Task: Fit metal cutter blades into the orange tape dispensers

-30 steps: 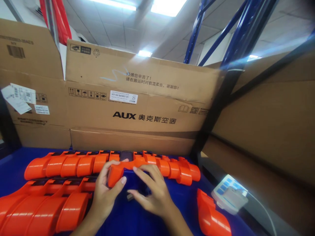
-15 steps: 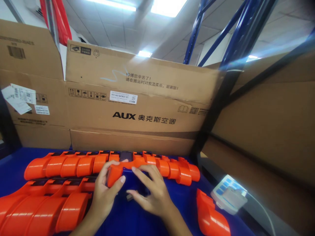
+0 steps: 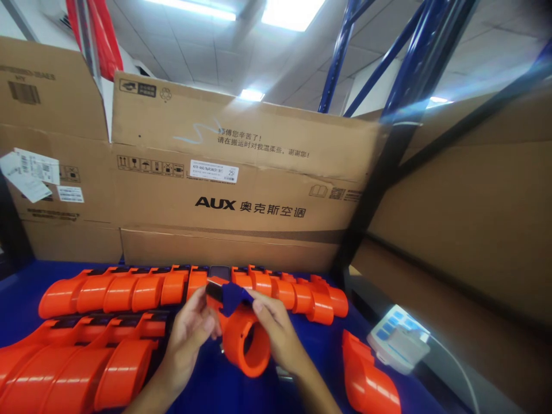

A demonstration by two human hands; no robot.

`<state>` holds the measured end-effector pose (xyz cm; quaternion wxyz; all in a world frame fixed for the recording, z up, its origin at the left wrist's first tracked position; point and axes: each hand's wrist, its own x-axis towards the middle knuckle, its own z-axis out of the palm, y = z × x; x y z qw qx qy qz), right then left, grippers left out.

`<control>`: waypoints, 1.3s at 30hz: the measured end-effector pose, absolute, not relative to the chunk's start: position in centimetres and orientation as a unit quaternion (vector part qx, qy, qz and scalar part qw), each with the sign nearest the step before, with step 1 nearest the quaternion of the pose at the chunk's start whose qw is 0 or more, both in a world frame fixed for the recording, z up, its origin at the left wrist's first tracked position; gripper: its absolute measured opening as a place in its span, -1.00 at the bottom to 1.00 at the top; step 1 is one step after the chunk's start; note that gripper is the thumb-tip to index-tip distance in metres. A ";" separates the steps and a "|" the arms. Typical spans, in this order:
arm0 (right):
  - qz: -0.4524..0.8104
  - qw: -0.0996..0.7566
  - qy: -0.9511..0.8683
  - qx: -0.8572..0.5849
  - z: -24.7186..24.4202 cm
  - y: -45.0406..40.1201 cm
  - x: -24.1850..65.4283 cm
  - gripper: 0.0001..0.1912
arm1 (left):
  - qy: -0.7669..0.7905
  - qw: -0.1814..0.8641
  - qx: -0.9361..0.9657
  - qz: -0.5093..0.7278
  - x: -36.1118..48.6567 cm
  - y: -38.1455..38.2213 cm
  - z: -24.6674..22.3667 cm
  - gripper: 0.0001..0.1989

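Note:
Both of my hands hold one orange plastic part [image 3: 235, 339] over the blue surface. It has a round ring at its lower end and a dark blue piece [image 3: 235, 298] across its upper end. My left hand [image 3: 194, 325] grips the part's left side, thumb bent toward it. On the right, my right hand [image 3: 273, 328] has its thumb on the blue piece, with its other fingers largely hidden behind. Similar orange parts [image 3: 146, 292] stand in a row just beyond my hands.
More orange parts [image 3: 81, 365] line the near left. A single orange part [image 3: 371, 374] lies at the right, beside a white power strip [image 3: 399, 339] with a cable. Cardboard [image 3: 250, 172] walls the back; a dark post [image 3: 371, 195] rises at the right.
The orange part has been turned in my hands, so its ring now faces the camera below the blue piece. My right hand's fingers have moved from spread in front to round its right side.

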<state>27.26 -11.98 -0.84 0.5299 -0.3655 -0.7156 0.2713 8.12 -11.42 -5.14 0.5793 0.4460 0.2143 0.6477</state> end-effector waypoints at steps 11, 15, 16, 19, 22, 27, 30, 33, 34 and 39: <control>0.269 0.471 -0.775 -0.325 -0.3 -11.6 27.8 -0.41 | 0.336 0.587 0.318 0.664 8.2 -10.1 -4.4 -0.57; 0.154 0.447 -0.837 -0.276 0.5 -11.9 28.0 -0.22 | 0.357 0.598 0.280 0.661 7.9 -9.5 -4.2 -0.49; 0.127 0.445 -0.843 -0.276 0.3 -11.9 27.9 -0.26 | 0.356 0.600 0.282 0.658 7.9 -9.4 -4.3 -0.49; 0.046 0.465 -0.836 -0.288 -0.3 -12.0 27.7 -0.45 | 0.359 0.612 0.301 0.638 7.9 -9.1 -4.6 -0.50; -0.044 0.507 -0.802 -0.313 -0.5 -12.7 28.5 -0.50 | 0.364 0.629 0.334 0.599 8.3 -9.4 -4.8 -0.49; -0.128 0.500 -0.731 -0.447 0.6 -16.8 31.6 -0.55 | 0.365 0.642 0.399 0.544 8.8 -10.3 -4.6 -0.54; -0.155 0.473 -0.672 -0.549 0.8 -19.6 33.4 -0.59 | 0.365 0.621 0.448 0.529 8.8 -10.5 -4.5 -0.54; -0.188 0.428 -0.611 -0.639 0.8 -21.1 34.4 -0.53 | 0.365 0.600 0.479 0.526 8.6 -10.4 -4.6 -0.54; -0.195 0.398 -0.595 -0.670 0.8 -21.3 34.5 -0.50 | 0.365 0.596 0.486 0.525 8.5 -10.4 -4.6 -0.55; -0.159 0.245 -0.547 -0.784 1.1 -20.9 34.0 -0.40 | 0.356 0.585 0.533 0.496 8.5 -10.3 -5.1 -0.57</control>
